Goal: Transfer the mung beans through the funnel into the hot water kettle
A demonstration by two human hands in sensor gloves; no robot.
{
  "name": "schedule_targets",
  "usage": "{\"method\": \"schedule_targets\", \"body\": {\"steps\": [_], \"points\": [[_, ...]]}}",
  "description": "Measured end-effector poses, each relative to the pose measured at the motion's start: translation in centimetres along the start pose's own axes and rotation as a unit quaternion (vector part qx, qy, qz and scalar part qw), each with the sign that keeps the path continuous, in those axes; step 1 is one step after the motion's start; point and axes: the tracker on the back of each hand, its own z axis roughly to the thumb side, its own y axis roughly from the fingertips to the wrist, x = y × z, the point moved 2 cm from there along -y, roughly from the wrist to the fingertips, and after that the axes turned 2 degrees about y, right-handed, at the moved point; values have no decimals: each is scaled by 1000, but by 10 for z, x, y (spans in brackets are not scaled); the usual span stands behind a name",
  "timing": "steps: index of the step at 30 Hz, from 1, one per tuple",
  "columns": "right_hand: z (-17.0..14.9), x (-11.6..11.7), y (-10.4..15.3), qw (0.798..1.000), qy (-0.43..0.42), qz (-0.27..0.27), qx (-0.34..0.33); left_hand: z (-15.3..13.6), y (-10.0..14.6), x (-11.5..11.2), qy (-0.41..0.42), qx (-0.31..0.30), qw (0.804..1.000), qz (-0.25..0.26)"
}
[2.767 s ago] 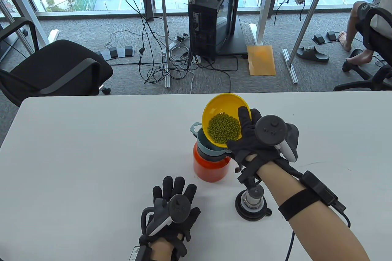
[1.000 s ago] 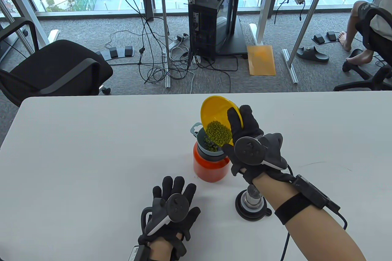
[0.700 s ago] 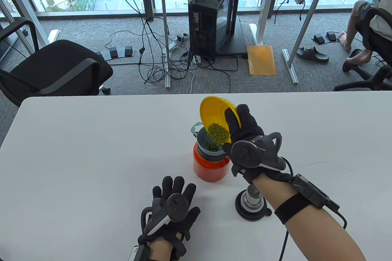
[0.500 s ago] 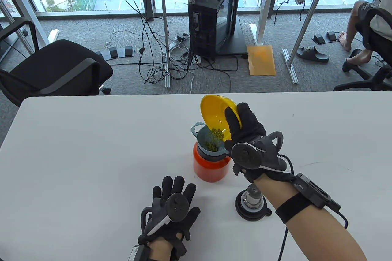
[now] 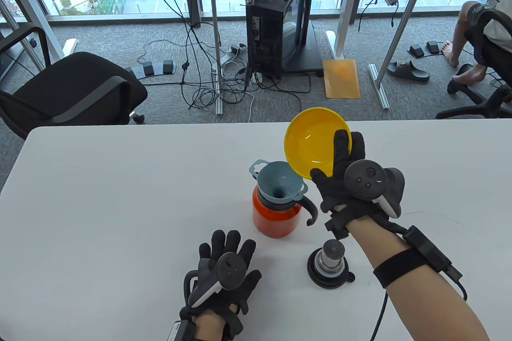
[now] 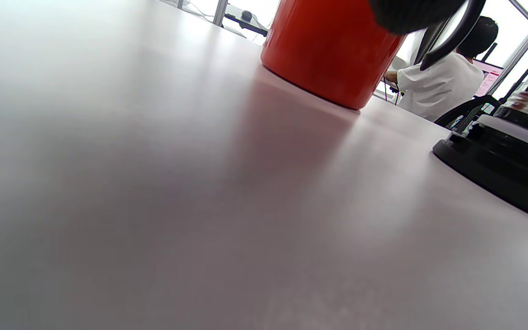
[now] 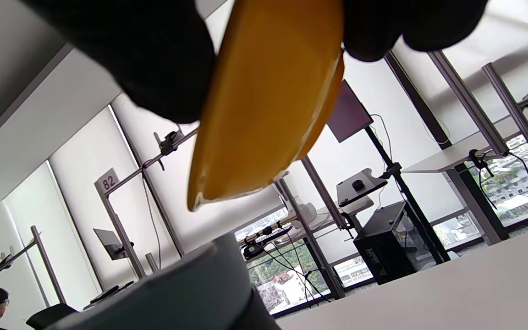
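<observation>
Right hand (image 5: 352, 185) grips tilted yellow bowl (image 5: 312, 142) beside funnel (image 5: 278, 187) on kettle (image 5: 275, 217); left hand (image 5: 224, 277) spread flat on table (image 5: 120, 205).

The table view looks down from the person's side across the table (image 5: 120, 197). The left wrist view skims low over the tabletop, close to the kettle (image 6: 332, 50). The right wrist view tilts upward, bowl (image 7: 264, 105) close overhead.

yellow bowl (image 5: 314, 142), blue-grey funnel (image 5: 277, 184), orange-red kettle (image 5: 274, 221), white table (image 5: 120, 205)
</observation>
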Motion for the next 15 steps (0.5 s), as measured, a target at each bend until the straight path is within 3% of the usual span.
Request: {"method": "schedule_targets", "body": {"steps": [7, 15], "points": [[-66, 0, 14, 995, -27, 10, 93, 1, 0, 0, 0, -1, 1000, -1], [-125, 24, 45, 985, -38, 55, 159, 2, 0, -1, -2, -2, 1000, -5]]}}
